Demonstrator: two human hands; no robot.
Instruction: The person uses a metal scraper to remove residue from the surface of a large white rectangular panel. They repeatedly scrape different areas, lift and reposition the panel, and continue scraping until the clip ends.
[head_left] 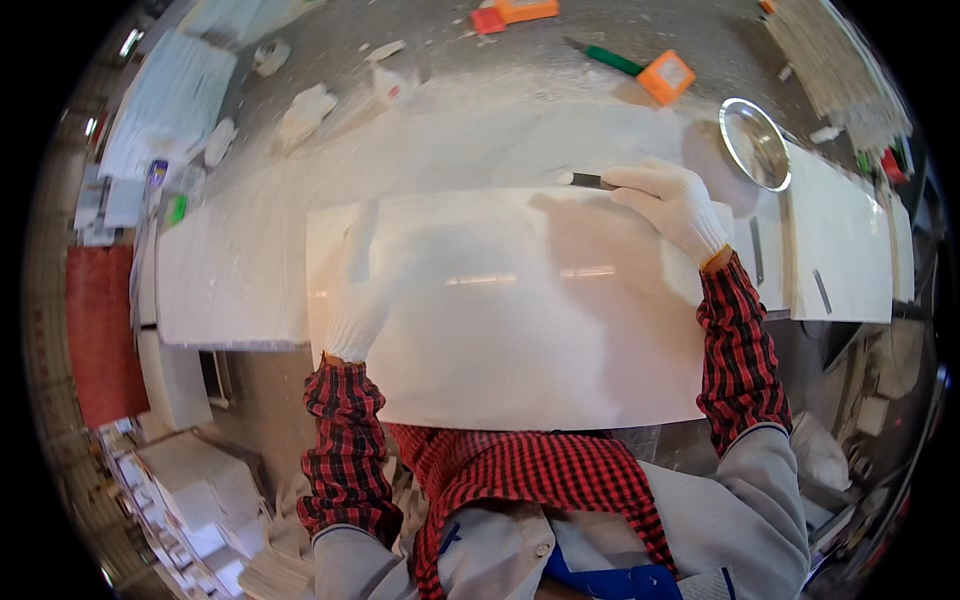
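A glossy white panel (500,340) lies in front of me, its near edge close to my apron. My left hand (360,310), in a white knit glove, rests flat at the panel's left side. Its fingers stretch away from me, though white on white makes their outline faint. At the panel's far right, my gloved right hand (660,200) is closed on a small dark tool with a pale tip (588,181). That tool points left along the panel's far edge; its exact kind is unclear.
A metal bowl (755,145) stands at the far right. Beyond the panel lie a green-handled tool (612,60), an orange block (666,77) and crumpled white scraps (308,112) on a dusty surface. Two dark strips (757,250) lie right. White panels are stacked (170,100) far left.
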